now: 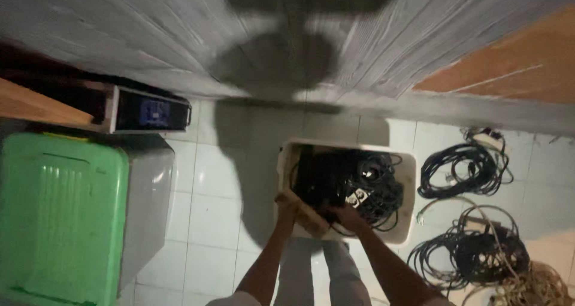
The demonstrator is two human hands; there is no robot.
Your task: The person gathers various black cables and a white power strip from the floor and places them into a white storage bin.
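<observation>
A white rectangular tub (408,180) stands on the tiled floor, filled with tangled black cables (353,183). My left hand (287,207) grips the tub's near left corner, where a tan wooden piece (308,217) lies along the rim. My right hand (347,217) reaches over the near rim into the cables and touches them; whether it holds one is unclear. My legs show below the tub.
A green-lidded grey bin (66,216) stands at the left. A dark electronic unit (153,111) sits under a wooden shelf (36,105). Coiled black cables (464,168) and another tangle (473,252) lie on the floor at the right. A grey wall rises behind.
</observation>
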